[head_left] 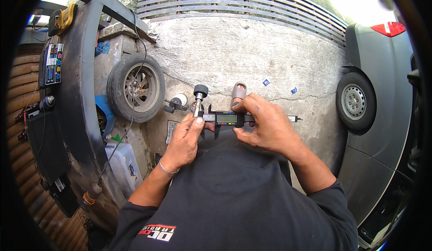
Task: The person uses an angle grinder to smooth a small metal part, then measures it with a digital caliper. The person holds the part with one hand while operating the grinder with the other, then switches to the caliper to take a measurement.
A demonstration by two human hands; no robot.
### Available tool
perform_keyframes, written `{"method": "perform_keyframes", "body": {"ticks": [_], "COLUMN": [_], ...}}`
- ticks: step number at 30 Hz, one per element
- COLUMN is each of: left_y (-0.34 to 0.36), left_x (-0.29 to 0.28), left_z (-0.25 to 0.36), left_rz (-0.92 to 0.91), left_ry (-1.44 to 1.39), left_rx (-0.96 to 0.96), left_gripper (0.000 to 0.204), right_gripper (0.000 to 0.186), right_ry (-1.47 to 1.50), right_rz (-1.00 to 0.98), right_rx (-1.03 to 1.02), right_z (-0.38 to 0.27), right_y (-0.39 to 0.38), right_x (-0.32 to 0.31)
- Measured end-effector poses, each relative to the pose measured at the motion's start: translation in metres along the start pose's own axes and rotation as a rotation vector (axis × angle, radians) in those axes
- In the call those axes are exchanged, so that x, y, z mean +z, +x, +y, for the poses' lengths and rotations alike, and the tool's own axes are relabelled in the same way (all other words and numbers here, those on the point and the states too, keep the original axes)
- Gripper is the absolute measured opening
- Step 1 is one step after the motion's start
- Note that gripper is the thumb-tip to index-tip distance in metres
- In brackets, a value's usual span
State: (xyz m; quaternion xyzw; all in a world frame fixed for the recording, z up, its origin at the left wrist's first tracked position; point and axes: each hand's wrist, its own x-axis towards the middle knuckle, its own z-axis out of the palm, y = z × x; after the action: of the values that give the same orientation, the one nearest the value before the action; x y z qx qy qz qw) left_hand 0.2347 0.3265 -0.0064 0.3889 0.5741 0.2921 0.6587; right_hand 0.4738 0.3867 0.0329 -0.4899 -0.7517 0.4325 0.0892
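My left hand (183,144) is closed around a metal shaft topped by a black round head (200,89), which points away from me; its exact kind I cannot tell. A black digital caliper (227,119) lies crosswise in front of my chest. My right hand (269,124) grips its sliding body between thumb and fingers, and its beam sticks out to the right past my knuckles. The caliper's jaws are at its left end, next to my left fingers. Whether they touch the shaft is hidden by my fingers.
A loose car wheel (136,88) leans at the left, near a steel post (87,62). Beside it are a white-topped can (180,99) and a clear plastic box (124,164). A grey vehicle (378,147) stands at the right. A slatted metal grate (238,1) crosses the far side.
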Motion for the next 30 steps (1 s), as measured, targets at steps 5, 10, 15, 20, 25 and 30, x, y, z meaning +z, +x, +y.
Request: {"method": "perform_keyframes", "body": {"ticks": [5,10,15,20,25,30], "left_y": [0.0006,-0.0003,0.0,0.0,-0.0003,0.002], "left_x": [-0.0017,-0.0032,-0.0045,-0.0067,-0.0059,-0.0058], "left_z": [-0.0005,0.001,0.0011,0.0016,0.0013,-0.0009], "left_rz": [0.008,0.0,-0.011,-0.029,-0.049,-0.041], "left_ry": [-0.021,-0.04,-0.006,0.006,-0.027,0.032], "left_rx": [-0.045,-0.014,0.043,0.035,0.044,0.106], "left_gripper": [0.04,0.041,0.043,0.044,0.043,0.045], "right_gripper": [0.043,0.044,0.044,0.043,0.048,0.048], "right_ry": [-0.088,-0.133,-0.133,-0.124,-0.121,-0.113], "right_rz": [0.049,0.102,0.094,0.113,0.141,0.164], "right_rx": [-0.067,-0.118,-0.107,-0.109,-0.127,-0.142], "right_z": [0.0048,0.0082,0.0089,0.0088,0.0095,0.009], "right_y": [-0.0017,-0.0022,-0.0037,-0.0039,-0.0041,-0.0039], "right_x": [-0.0002,0.0054,0.0063,0.0074,0.0075,0.0068]}}
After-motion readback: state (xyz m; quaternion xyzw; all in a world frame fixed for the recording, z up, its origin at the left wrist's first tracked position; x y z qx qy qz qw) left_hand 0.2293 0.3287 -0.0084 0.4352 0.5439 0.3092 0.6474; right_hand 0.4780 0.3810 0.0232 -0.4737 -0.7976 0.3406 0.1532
